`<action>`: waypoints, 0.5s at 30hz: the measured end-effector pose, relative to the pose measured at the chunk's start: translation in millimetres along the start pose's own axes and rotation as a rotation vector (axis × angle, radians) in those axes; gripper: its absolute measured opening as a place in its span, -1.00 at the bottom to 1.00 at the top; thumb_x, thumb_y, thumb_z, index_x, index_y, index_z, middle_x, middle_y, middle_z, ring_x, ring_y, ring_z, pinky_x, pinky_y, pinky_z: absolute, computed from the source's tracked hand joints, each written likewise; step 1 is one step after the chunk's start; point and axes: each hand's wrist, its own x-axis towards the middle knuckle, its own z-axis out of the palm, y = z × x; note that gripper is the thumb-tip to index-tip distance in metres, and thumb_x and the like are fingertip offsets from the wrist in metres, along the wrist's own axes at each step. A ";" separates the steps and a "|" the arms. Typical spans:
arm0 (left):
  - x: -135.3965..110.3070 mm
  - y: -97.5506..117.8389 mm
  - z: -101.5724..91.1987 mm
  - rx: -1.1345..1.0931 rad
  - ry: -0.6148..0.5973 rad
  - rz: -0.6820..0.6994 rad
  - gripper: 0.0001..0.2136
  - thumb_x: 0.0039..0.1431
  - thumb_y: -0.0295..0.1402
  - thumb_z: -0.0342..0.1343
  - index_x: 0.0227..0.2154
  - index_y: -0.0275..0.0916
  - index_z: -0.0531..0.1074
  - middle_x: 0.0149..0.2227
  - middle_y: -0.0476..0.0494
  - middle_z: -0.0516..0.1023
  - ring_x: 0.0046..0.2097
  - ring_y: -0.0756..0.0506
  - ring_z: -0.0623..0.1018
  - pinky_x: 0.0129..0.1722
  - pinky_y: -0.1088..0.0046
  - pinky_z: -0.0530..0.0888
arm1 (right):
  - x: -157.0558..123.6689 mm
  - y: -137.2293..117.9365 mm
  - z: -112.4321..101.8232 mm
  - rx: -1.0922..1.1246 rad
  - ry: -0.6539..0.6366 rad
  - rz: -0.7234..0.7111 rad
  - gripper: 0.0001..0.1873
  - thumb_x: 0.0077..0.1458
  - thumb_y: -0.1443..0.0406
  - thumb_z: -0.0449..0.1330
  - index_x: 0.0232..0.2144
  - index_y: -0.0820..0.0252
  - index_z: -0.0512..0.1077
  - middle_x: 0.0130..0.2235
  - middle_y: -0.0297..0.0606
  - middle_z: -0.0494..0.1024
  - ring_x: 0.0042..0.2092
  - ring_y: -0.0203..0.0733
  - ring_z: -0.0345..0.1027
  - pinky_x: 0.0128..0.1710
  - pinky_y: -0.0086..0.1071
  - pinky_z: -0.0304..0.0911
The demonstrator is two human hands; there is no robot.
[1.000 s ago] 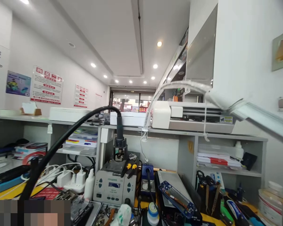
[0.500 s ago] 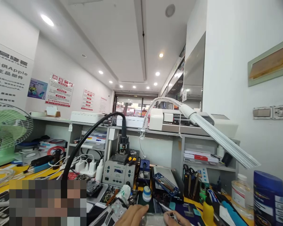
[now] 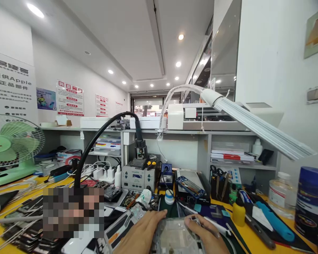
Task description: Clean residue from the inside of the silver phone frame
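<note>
A clear plastic box (image 3: 177, 234) lies low in the middle of the head view, cut off by the bottom edge. My left hand (image 3: 140, 233) rests along its left side, fingers closed and stretched toward its far corner. On the right side, my right hand (image 3: 208, 233) is curled round the box, thumb at the top corner; a thin shiny piece shows among those fingers, too small to name. Just beyond are a small white-and-blue bottle (image 3: 169, 197) and a dark green mat (image 3: 167, 209). A white handle or cable (image 3: 218, 225) passes behind my right hand.
A soldering station (image 3: 138, 178) stands behind. A lamp (image 3: 262, 125) hangs over the right side. A yellow bottle (image 3: 238, 212), a blue-handled tool (image 3: 275, 222) and a blue canister (image 3: 312, 204) stand or lie to the right. Phone parts (image 3: 21, 229) and a fan (image 3: 13, 141) are on the left.
The view has tilted down, so more of both hands and the clear box shows. My hands stay at the box's two sides.
</note>
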 end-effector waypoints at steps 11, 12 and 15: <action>1.4 5.5 -10.0 0.010 -0.038 0.038 -0.55 0.53 -0.33 -0.12 0.41 -0.11 0.18 0.22 -0.24 0.58 0.22 -0.20 0.58 0.22 0.17 0.55 | -7.5 1.7 10.4 0.101 -0.060 0.034 -0.51 -0.12 0.07 0.57 -0.22 0.19 0.55 -0.51 -0.37 0.64 -0.59 -0.18 0.52 -0.80 -0.48 0.29; 2.7 6.0 -11.4 0.021 -0.039 0.048 -0.55 0.53 -0.33 -0.15 0.41 -0.09 0.18 0.23 -0.22 0.58 0.21 -0.18 0.59 0.23 0.24 0.54 | -7.7 1.1 9.8 0.103 -0.046 0.038 -0.51 -0.11 0.08 0.57 -0.21 0.18 0.55 -0.50 -0.36 0.66 -0.58 -0.17 0.53 -0.80 -0.48 0.28; 8.3 6.0 -15.4 0.061 -0.039 0.080 -0.52 0.50 -0.38 -0.20 0.41 -0.06 0.18 0.22 -0.18 0.60 0.19 -0.16 0.60 0.22 0.33 0.53 | -6.1 0.8 6.7 0.103 0.000 0.037 -0.54 -0.10 0.07 0.57 -0.21 0.12 0.57 -0.44 -0.32 0.69 -0.55 -0.12 0.56 -0.75 -0.45 0.26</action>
